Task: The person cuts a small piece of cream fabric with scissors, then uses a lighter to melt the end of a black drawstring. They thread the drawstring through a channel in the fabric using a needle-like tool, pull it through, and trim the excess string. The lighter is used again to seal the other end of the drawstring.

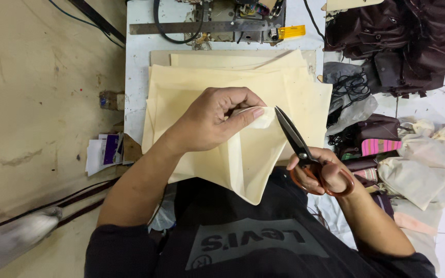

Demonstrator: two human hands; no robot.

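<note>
Left hand (209, 121) pinches cream fabric (243, 154), right hand (320, 172) grips scissors (297, 141), fingers partly hidden.

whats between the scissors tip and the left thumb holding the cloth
Head view: only the folded corner of the cream cloth, pinched by the left hand. The scissors in the right hand point at it.

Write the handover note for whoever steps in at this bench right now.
Left hand: pinching up a corner of the top cream fabric piece.
Right hand: holding the scissors by the orange handles, blades together, tip close to the pinched corner.
Fabric stack lies on the white table before the sewing machine; dark fabric pile to the right.
Done: corner lifted. No cut shows.
Left: whatever cutting the corner needs.
</note>
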